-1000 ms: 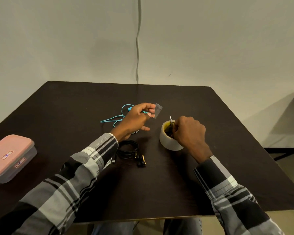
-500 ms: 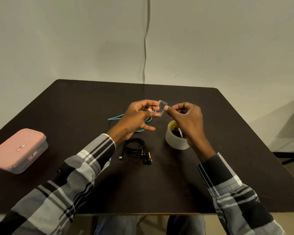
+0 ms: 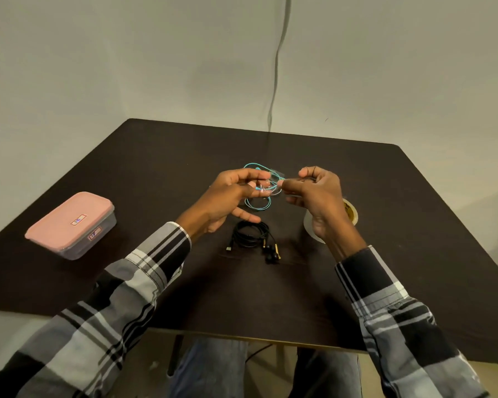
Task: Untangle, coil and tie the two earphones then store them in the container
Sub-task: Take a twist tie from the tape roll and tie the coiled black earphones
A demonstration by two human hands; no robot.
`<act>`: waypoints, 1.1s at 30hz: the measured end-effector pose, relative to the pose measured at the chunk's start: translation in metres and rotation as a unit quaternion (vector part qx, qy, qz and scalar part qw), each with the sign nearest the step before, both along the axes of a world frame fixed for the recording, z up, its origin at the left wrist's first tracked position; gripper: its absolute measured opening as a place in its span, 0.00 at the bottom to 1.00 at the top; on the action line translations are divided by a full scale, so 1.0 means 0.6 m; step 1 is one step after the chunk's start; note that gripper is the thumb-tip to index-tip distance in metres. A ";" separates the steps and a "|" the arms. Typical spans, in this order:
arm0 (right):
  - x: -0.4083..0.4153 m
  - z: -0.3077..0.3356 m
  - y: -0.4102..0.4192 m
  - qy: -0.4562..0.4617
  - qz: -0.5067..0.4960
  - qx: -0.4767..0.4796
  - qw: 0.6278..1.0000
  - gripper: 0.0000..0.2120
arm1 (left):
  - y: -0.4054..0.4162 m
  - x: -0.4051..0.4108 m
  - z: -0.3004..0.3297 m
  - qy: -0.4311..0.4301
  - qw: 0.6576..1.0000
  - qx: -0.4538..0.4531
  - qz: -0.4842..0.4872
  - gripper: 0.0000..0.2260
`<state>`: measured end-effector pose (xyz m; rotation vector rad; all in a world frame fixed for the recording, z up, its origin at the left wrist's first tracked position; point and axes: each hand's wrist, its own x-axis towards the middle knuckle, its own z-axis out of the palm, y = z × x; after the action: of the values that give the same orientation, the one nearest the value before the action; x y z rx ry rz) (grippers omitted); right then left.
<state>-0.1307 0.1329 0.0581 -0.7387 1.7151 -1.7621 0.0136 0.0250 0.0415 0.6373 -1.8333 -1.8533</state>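
Here, a dark square table (image 3: 156,173) fills the view, both plaid-sleeved arms reaching in over it. Well off to the left of the fingers sits the pink-lidded container (image 3: 71,224), lid on. Behind the right wrist, partly hidden, a roll of clear tape (image 3: 350,215) rests on the table. Below the fingers, nearer the person, the black earphones (image 3: 252,238) lie in a coil, plug and buds trailing out; whether tied I cannot tell. Left hand (image 3: 230,199): thumb and forefinger pressed together on the teal earphones (image 3: 260,191), coil hanging under the fingertips, other fingers loosely spread. Right hand (image 3: 318,196): thumb and forefinger pinching one end of a short strip of clear tape (image 3: 273,186), which reaches across to the coil between the two pinches. Judged step: binding the teal coil. Risks: the strip folds onto itself or sticks to a fingertip before it wraps; the left pinch slackens and the loops spring apart; tape catches only one strand, so the coil unravels when moved to the container.
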 end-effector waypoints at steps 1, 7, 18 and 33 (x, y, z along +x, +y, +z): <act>0.004 0.000 -0.002 0.003 0.003 -0.002 1.000 0.17 | -0.003 0.005 -0.003 -0.004 1.000 -0.002 -0.002 0.13; 0.014 -0.002 -0.003 0.025 0.005 -0.005 1.000 0.16 | -0.029 0.036 -0.027 -0.071 0.994 -0.060 0.063 0.17; 0.034 -0.039 0.009 -0.023 0.056 0.004 0.998 0.17 | -0.013 0.040 -0.066 -0.291 0.877 -0.372 0.088 0.09; 0.052 -0.088 0.006 0.005 0.010 -0.024 1.000 0.19 | 0.019 0.020 -0.081 -0.255 0.892 -0.335 0.168 0.23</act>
<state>-0.0994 0.1367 0.0051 -0.7835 1.6716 -1.7951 0.0259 0.0362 -0.0069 1.1397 -2.3126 -0.7725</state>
